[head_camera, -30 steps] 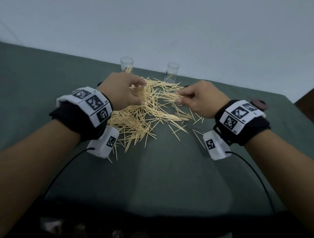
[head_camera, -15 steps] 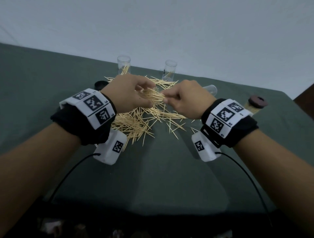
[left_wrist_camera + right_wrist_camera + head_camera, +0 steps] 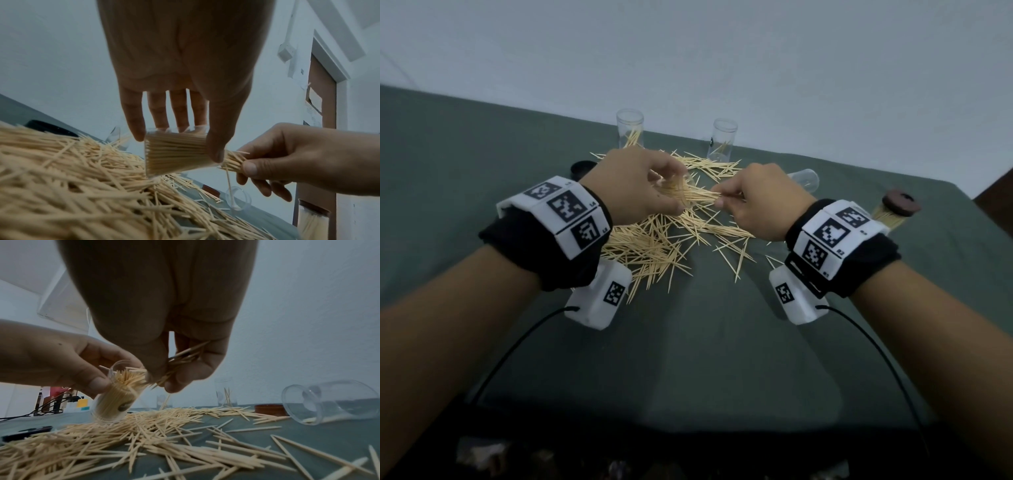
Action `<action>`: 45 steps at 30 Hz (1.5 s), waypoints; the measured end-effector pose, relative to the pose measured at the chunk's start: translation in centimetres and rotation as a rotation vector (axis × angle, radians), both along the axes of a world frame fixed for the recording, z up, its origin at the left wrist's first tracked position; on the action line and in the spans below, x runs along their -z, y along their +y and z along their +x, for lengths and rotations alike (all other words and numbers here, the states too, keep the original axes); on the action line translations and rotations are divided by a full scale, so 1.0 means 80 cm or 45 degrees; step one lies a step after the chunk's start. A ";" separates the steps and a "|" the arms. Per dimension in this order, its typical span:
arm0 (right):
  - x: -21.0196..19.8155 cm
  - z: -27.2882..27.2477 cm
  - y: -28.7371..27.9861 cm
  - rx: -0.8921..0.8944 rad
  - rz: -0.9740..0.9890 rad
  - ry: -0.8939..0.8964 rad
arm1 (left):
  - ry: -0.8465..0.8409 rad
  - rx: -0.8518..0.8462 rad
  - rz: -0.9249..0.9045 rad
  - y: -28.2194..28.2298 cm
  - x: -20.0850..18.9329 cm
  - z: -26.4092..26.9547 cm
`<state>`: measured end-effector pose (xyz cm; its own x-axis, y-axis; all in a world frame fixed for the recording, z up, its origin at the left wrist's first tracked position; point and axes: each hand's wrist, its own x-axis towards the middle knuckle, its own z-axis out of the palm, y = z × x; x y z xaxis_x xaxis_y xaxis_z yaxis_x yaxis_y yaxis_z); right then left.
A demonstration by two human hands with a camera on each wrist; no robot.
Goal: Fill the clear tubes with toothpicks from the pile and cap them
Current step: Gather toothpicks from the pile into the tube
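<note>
My left hand (image 3: 640, 185) grips a clear tube (image 3: 174, 152) lying on its side above the toothpick pile (image 3: 654, 246), packed with toothpicks; the same tube (image 3: 112, 404) shows in the right wrist view. My right hand (image 3: 753, 202) pinches a bunch of toothpicks (image 3: 233, 161) at the tube's mouth, their tips inside it. Two upright clear tubes (image 3: 630, 132) (image 3: 720, 138) stand at the back, each with a few toothpicks. An empty tube (image 3: 331, 404) lies on its side at the right.
A filled tube with a brown cap (image 3: 893, 209) lies at the far right. A black cap (image 3: 582, 168) sits left of the pile and a brown cap (image 3: 269, 409) lies behind it. The green table (image 3: 688, 342) stretches toward me; a wall stands behind.
My right hand has left the pile's right side and come to my left hand with a bunch of toothpicks. Both hands have risen a little above the pile.
</note>
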<state>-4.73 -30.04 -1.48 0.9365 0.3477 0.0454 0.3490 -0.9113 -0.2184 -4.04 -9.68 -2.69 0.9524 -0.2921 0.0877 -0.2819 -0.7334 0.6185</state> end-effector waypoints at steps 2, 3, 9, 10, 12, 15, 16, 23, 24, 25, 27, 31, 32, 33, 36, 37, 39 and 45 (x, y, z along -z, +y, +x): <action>0.000 0.001 0.003 -0.020 0.003 -0.061 | -0.014 0.018 0.011 -0.003 0.001 -0.002; 0.001 0.002 0.005 -0.028 0.009 -0.088 | -0.024 0.023 0.021 -0.005 0.001 -0.003; 0.001 0.001 0.010 -0.068 0.010 -0.197 | -0.059 -0.025 0.058 -0.005 0.000 -0.001; 0.001 0.003 0.010 -0.075 0.011 -0.235 | -0.057 -0.026 0.062 -0.004 0.000 -0.001; 0.001 0.004 0.009 -0.086 0.006 -0.288 | -0.057 -0.013 0.068 -0.004 0.000 -0.001; 0.007 0.003 0.011 -0.108 0.060 -0.266 | -0.041 0.008 0.017 -0.005 0.000 0.000; 0.010 0.002 0.012 -0.107 0.090 -0.257 | -0.021 0.011 -0.015 -0.006 0.001 0.000; 0.020 0.003 0.011 -0.081 0.180 -0.251 | 0.094 -0.003 -0.133 -0.006 0.009 0.002; 0.019 0.003 0.011 -0.066 0.229 -0.275 | 0.098 -0.019 -0.146 -0.005 0.008 0.003; 0.018 0.004 0.011 -0.051 0.289 -0.296 | 0.097 -0.027 -0.159 -0.005 0.007 0.003; 0.016 0.004 0.011 -0.034 0.379 -0.317 | 0.086 -0.011 -0.174 -0.005 0.005 0.003; 0.016 0.001 0.012 -0.083 0.343 -0.279 | 0.110 0.066 -0.161 -0.008 0.004 -0.002; 0.017 0.002 0.011 -0.084 0.307 -0.287 | 0.110 0.071 -0.157 -0.009 0.004 -0.002; 0.019 0.002 0.011 -0.081 0.290 -0.304 | 0.107 0.062 -0.159 -0.010 0.004 -0.002; 0.019 0.004 0.009 -0.046 0.402 -0.378 | 0.104 -0.013 -0.180 -0.006 0.003 0.001; 0.018 0.005 0.009 -0.031 0.450 -0.390 | 0.110 -0.031 -0.196 -0.004 0.003 0.002; 0.016 0.006 0.009 -0.042 0.487 -0.385 | 0.131 -0.036 -0.224 -0.001 0.002 0.002; 0.021 0.008 0.008 -0.109 0.344 -0.397 | 0.154 0.031 -0.196 -0.010 0.000 -0.004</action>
<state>-4.13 -29.40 -3.18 0.8316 0.3605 0.4224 0.5082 -0.8006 -0.3173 -4.33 -10.49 -2.72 0.9514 -0.3075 0.0183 -0.2152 -0.6212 0.7535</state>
